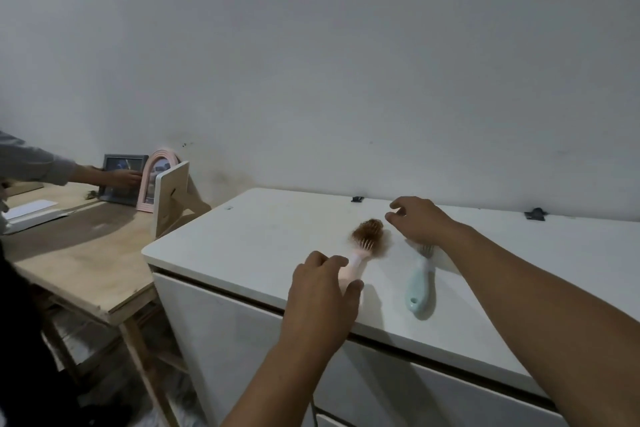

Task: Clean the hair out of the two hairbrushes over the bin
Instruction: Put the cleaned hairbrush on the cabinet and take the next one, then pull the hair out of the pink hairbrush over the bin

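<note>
Hands: left (320, 291) round pink hairbrush (363, 246), right (417, 220) above blue hairbrush (420, 284)

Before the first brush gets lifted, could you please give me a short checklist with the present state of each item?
1. Left hand on the pink brush handle: ok, fingers are closing round it, brush lying on the white cabinet top.
2. Hair to clean on the pink brush: ok, a brown clump covers its head.
3. Right hand free: ok, open and holding nothing, above the head of the blue brush.
4. Hair on the blue brush: cannot tell, its head is hidden by the right hand.
5. Bin within reach: cannot tell, no bin is in view.
</note>
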